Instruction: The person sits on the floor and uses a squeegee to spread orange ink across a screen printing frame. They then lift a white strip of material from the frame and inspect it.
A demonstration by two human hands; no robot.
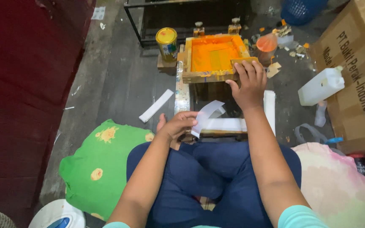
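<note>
Left hand point(177, 125), nearest, pinches a curled white paper strip point(208, 115) just in front of the wooden screen frame point(213, 58). Right hand point(247, 82) clamps that frame's near right corner. Probably best to lay the strip flat before lowering. Yellow can point(167, 43) sits left of the frame.

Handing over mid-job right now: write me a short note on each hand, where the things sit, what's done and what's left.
Left hand: pinches a white paper strip over the lap.
Right hand: grips the near right corner of the wooden screen frame, which is tilted up.
Frame's mesh is coated in orange ink. Yellow tin stands left of it.
Done: screen inked.
Left: probably laying the strip under the frame; unconfirmed.
</note>
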